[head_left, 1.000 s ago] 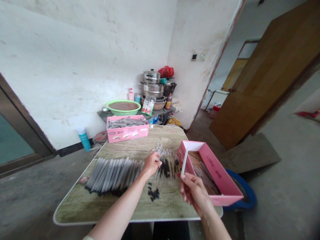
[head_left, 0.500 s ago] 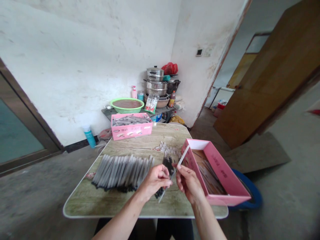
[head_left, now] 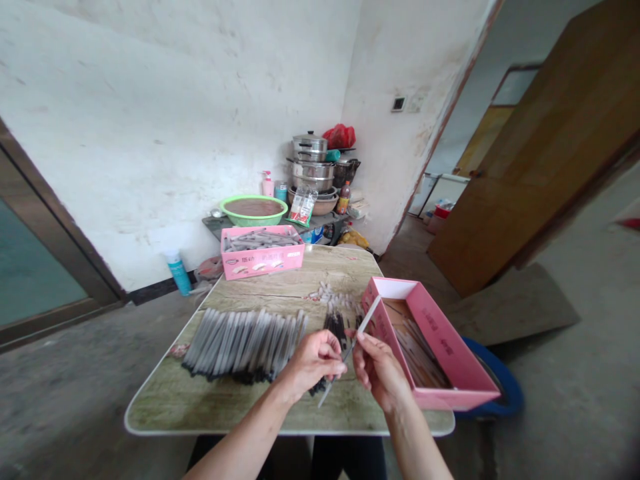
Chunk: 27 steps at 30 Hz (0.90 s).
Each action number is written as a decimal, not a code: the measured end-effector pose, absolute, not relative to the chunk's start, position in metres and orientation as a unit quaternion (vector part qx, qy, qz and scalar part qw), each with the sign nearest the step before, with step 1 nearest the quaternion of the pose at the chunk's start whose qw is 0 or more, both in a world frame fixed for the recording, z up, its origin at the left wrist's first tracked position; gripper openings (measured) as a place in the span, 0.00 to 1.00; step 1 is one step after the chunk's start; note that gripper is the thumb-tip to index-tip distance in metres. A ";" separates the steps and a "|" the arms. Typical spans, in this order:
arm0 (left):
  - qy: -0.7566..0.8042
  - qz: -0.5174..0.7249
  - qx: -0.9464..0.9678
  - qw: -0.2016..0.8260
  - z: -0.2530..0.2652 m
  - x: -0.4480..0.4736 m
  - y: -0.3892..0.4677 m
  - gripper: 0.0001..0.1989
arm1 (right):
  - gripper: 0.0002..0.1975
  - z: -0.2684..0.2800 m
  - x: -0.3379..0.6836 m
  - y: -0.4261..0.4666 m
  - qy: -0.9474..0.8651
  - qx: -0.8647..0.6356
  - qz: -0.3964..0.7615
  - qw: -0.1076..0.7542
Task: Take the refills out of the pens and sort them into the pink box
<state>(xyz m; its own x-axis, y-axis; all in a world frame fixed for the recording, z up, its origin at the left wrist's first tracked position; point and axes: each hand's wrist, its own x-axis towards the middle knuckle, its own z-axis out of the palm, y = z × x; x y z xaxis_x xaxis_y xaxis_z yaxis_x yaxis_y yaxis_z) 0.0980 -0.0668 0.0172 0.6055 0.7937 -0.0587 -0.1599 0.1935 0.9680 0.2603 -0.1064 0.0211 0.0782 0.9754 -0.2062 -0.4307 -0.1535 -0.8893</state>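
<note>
My left hand (head_left: 315, 360) is closed, thumb and fingertips pinched around the lower part of a slim, pen-like whitish stick (head_left: 369, 316). My right hand (head_left: 379, 363) grips the same stick higher up between thumb and forefinger. It slants from upper right to lower left, its thin lower end showing below my left fingers. Under and behind the hands lie black slender sticks (head_left: 336, 325), partly hidden. Small whitish caps (head_left: 327, 293) are scattered just beyond them. To the left spreads a wide row of translucent tubes with dark ends (head_left: 245, 343).
An open pink box (head_left: 440, 333) with several thin sticks inside stands at the right table edge. Another pink box (head_left: 263, 260), full of greyish tubes, sits at the back left of the table (head_left: 200, 413). Behind are a green basin (head_left: 254, 219) and stacked pots (head_left: 313, 175).
Both hands keep their hold on the stick and have barely moved. The view has shifted very slightly.
</note>
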 end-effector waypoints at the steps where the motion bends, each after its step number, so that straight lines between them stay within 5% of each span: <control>1: 0.293 0.332 0.540 0.715 0.017 0.098 -0.067 0.16 | 0.21 0.021 0.261 -0.107 -0.298 -0.451 0.612 0.578; 27: 0.298 0.350 0.534 0.710 0.016 0.097 -0.067 0.15 | 0.20 0.014 0.254 -0.111 -0.285 -0.457 0.622 0.568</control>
<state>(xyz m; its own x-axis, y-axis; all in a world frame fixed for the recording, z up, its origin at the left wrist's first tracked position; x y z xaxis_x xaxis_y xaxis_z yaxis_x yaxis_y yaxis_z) 0.0967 -0.0666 0.0159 0.5771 0.8153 -0.0485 -0.1793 0.1844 0.9664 0.2537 -0.1105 0.0137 0.0631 0.9674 -0.2452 -0.4457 -0.1925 -0.8743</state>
